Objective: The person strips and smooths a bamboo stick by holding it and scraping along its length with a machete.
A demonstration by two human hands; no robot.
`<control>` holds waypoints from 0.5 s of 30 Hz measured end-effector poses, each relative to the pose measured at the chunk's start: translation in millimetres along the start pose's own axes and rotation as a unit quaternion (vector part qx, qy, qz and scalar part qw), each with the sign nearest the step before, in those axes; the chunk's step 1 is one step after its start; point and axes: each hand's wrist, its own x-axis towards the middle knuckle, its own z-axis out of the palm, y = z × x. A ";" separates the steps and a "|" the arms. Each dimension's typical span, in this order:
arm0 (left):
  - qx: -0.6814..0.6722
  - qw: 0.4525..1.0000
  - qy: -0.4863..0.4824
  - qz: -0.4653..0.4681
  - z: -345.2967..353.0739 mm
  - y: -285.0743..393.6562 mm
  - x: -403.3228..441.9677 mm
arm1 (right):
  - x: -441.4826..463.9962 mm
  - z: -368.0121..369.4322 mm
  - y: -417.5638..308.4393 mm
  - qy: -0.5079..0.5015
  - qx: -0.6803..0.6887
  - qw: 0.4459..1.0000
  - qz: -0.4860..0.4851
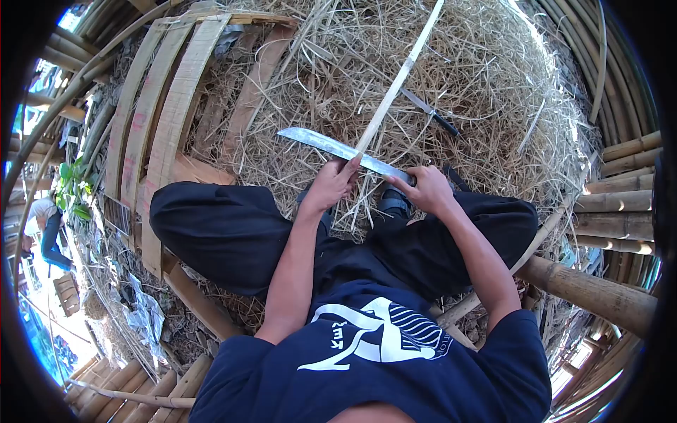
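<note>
A long pale bamboo strip (396,84) slants from the top of the view down to my left hand (334,185), whose fingers are closed round its lower end. My right hand (427,187) is wrapped round the handle end of a large machete (321,142). The broad metal blade points to the left and crosses the strip just above my left hand, touching or nearly touching it. The machete's handle is mostly hidden by my right hand. On the shavings beyond my hands lies a knife (443,121) with a black handle, its thin blade partly beside the strip.
Straw-like shavings (493,77) cover the ground. A slatted wooden crate (169,106) stands at the left. Bamboo poles (592,289) surround the right side. At the far left, another person (51,229) bends down beyond a green plant (74,187).
</note>
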 end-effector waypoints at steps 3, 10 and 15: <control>0.081 0.993 0.065 0.048 -1.0 -16.2 8.5 | 0.3 1.8 -1.1 0.008 -0.018 1.000 0.009; 0.272 0.932 0.224 0.082 4.8 -21.6 16.3 | 6.5 2.4 -1.1 0.043 -0.043 0.998 0.018; 0.088 0.995 0.047 0.017 -2.5 -9.8 11.6 | 7.1 3.3 4.6 -0.011 0.046 0.998 0.030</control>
